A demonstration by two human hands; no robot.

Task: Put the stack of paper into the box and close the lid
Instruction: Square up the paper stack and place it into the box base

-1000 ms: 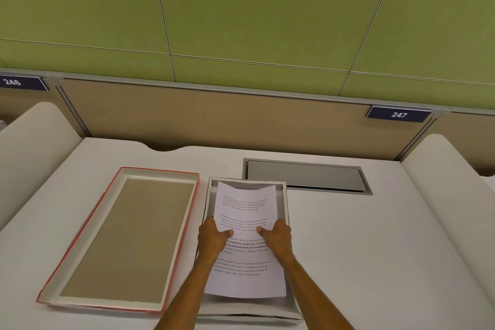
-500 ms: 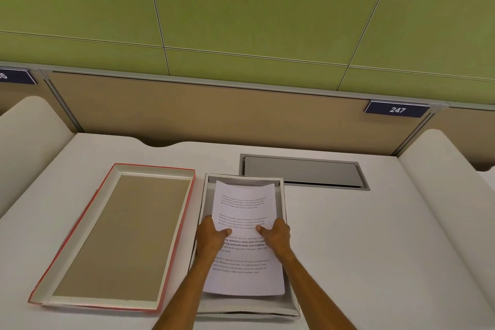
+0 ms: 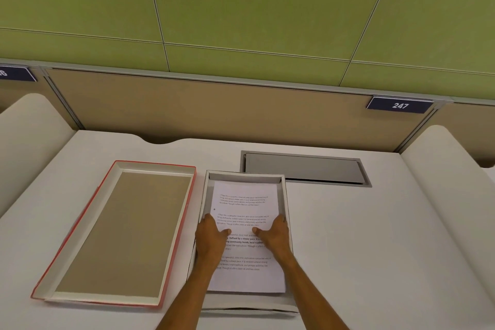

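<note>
A white stack of paper (image 3: pixel 245 203) with printed text lies inside the open white box (image 3: pixel 246 175) in front of me. My left hand (image 3: pixel 211 238) grips the stack's left edge, thumb on top. My right hand (image 3: pixel 276 236) grips the right edge in the same way. The fingers of both hands are hidden under the sheets. The stack's far edge sits just short of the box's far wall. The box lid (image 3: pixel 112 228), red-edged with a brown inside, lies upside down on the desk to the left of the box.
A grey metal cable hatch (image 3: pixel 305 169) is set into the white desk (image 3: pixel 375 236) behind and right of the box. Curved white dividers (image 3: pixel 455 182) rise at both sides. A tan back panel carries a blue "247" tag (image 3: pixel 400 105).
The stack has slid further away from me and lower, from resting over the box's rim down into the box. Both hands moved with it and keep their hold.
</note>
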